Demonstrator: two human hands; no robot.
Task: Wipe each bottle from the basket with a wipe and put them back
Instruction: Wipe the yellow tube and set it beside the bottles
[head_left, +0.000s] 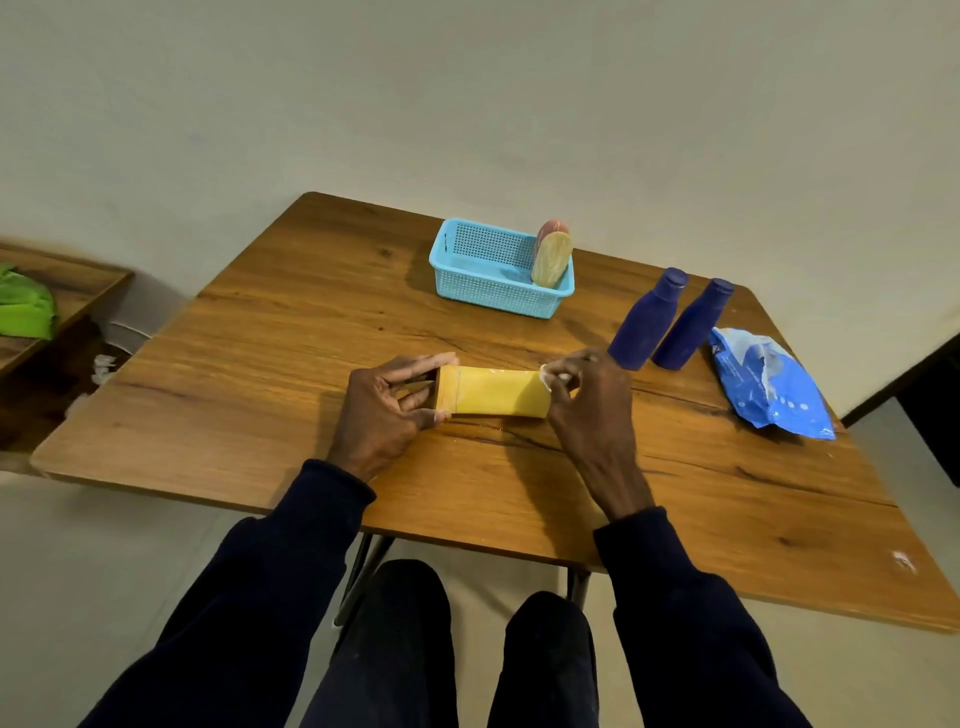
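Obscured: the right end of the yellow bottle (493, 391) is covered by the right hand (592, 402); only a small white edge of the wipe (546, 378) shows, pinched between that hand's fingers (563, 370) against the bottle's end; the cap end is partly screened by the left hand (382, 410), whose fingers (423, 362) are curled round it above and below. The bottle lies on its side, lengthwise left to right, at the middle of the counter (291, 338); whether it rests on the surface or is held just off it cannot be told; its label print is illegible.

Surroundings: a light blue basket (488, 296) stands toward the far edge; at its right end a cream bottle (551, 260) stands upright and hides most of a pink bottle (552, 227) behind it. One dark blue bottle (647, 322) and a second blue bottle (693, 327) stand side by side on the counter, right of the basket and just beyond the right hand. A blue wipe pack (769, 387) lies to their right, near the counter's right edge; whether its flap is open cannot be told. At the left a wooden shelf (78, 283), cut off by the frame edge, carries a green cloth (26, 306), also cut off. Dark sleeves and knees fill the foreground.
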